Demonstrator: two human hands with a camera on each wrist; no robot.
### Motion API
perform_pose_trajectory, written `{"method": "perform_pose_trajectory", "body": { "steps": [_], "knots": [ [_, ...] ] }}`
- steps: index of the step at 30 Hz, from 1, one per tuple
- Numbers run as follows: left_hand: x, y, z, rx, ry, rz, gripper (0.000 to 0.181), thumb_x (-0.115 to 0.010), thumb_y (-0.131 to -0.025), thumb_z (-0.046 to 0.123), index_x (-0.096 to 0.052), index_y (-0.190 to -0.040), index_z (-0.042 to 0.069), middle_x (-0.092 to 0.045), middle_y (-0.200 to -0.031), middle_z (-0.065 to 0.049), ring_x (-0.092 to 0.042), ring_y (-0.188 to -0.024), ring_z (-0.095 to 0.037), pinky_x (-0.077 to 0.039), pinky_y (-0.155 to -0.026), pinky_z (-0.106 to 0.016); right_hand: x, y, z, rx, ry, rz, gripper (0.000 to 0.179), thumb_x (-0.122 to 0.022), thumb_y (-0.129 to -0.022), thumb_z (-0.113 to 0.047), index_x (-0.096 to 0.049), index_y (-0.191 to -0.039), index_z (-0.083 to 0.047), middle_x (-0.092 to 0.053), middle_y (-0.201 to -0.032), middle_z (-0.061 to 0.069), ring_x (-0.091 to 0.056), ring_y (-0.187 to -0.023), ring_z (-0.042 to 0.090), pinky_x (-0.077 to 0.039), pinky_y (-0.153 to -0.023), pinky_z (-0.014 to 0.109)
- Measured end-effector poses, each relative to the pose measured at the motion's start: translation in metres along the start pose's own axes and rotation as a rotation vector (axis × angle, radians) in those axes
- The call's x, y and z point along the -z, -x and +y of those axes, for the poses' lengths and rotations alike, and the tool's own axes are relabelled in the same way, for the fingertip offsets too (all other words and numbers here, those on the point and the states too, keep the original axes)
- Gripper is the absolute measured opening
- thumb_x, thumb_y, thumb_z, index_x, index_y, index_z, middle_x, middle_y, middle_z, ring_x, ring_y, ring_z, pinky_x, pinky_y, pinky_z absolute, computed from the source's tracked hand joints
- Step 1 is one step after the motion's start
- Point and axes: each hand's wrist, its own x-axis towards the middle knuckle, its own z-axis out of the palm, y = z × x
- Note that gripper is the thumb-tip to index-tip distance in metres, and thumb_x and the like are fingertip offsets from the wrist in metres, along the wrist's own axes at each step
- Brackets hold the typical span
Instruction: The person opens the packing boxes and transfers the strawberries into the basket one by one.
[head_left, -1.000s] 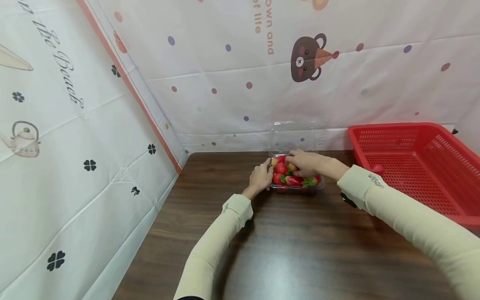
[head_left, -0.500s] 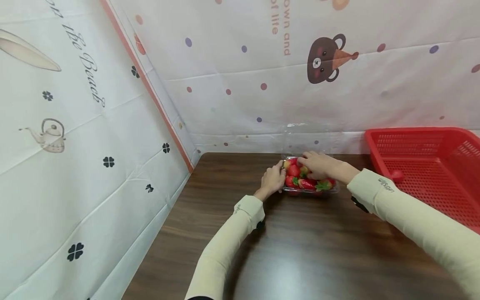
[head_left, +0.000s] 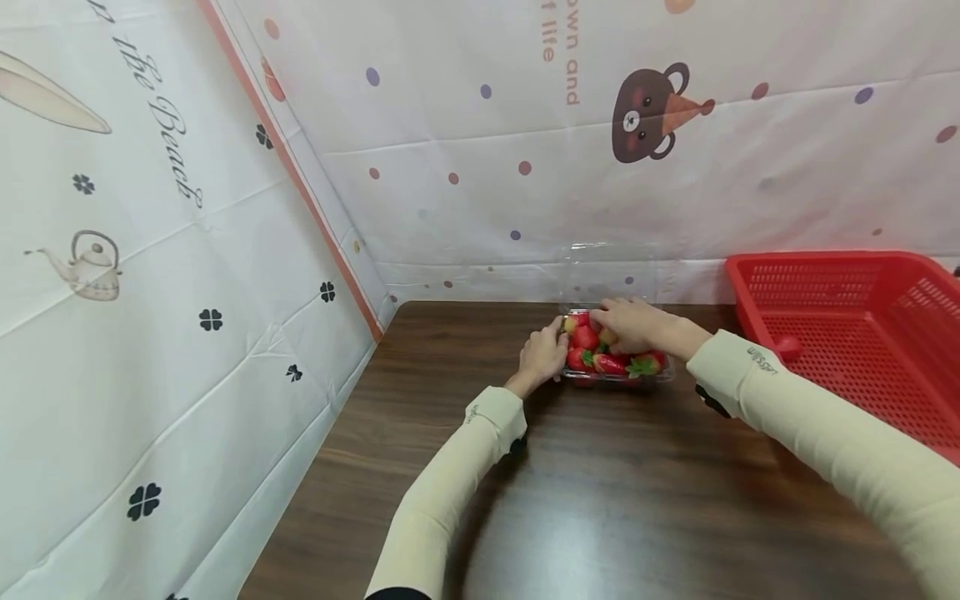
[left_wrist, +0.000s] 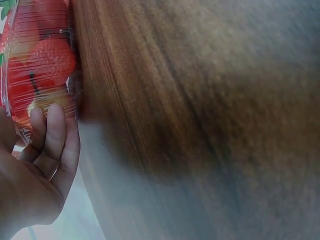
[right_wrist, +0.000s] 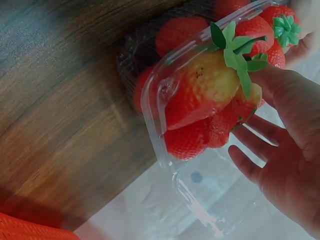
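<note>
A clear plastic clamshell box (head_left: 652, 377) full of red strawberries (head_left: 585, 337) sits at the far edge of the table, its see-through lid (head_left: 609, 271) standing up behind. My left hand (head_left: 542, 357) grips the box's left end; in the left wrist view its fingers (left_wrist: 56, 125) press on the ribbed wall. My right hand (head_left: 633, 325) reaches over the rim into the box. Thumb and fingers come round a pale-topped strawberry (right_wrist: 252, 94) in the right wrist view, the fingertips partly hidden by fruit. A larger strawberry with green leaves (right_wrist: 205, 82) lies at the near corner.
To the right stands a large red perforated basket (head_left: 750, 300). A small round red thing (head_left: 787, 347) shows at its left side. A patterned cloth (head_left: 450, 217) hangs close behind the brown wooden table (head_left: 600, 483), and another hangs along the left.
Between the first frame and the second, the head view swung left, so everything sits further right. Both hands stay at the box with barely any shift.
</note>
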Motion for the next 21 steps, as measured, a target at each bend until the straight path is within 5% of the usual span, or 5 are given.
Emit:
{"method": "perform_pose_trajectory", "body": {
  "steps": [9,21],
  "knots": [
    [-0.0020,0.0001,-0.0006,-0.008,-0.027,0.004,0.048,-0.046,-0.108,0.029,-0.047,-0.154,0.017,-0.073,-0.081,-0.009,-0.058,-0.037,-0.009,-0.055,-0.062,-0.032,-0.0033,0.0032,0.0063,0.025,0.056,-0.007,0.048,-0.081,-0.088,-0.023,-0.062,-0.129,-0.007,-0.056,-0.125,0.027,-0.054,-0.124,0.049,-0.042,-0.104,0.069],
    [-0.0031,0.0008,0.0004,0.003,-0.015,0.029,0.047,-0.047,-0.108,0.028,-0.048,-0.153,0.017,-0.073,-0.082,-0.008,-0.058,-0.036,-0.010,-0.056,-0.065,-0.035,-0.0013,0.0078,0.0077,0.114,-0.025,0.009,0.041,-0.089,-0.078,-0.015,-0.063,-0.108,-0.011,-0.063,-0.109,0.011,-0.062,-0.102,0.029,-0.054,-0.094,0.053]
  ]
}}
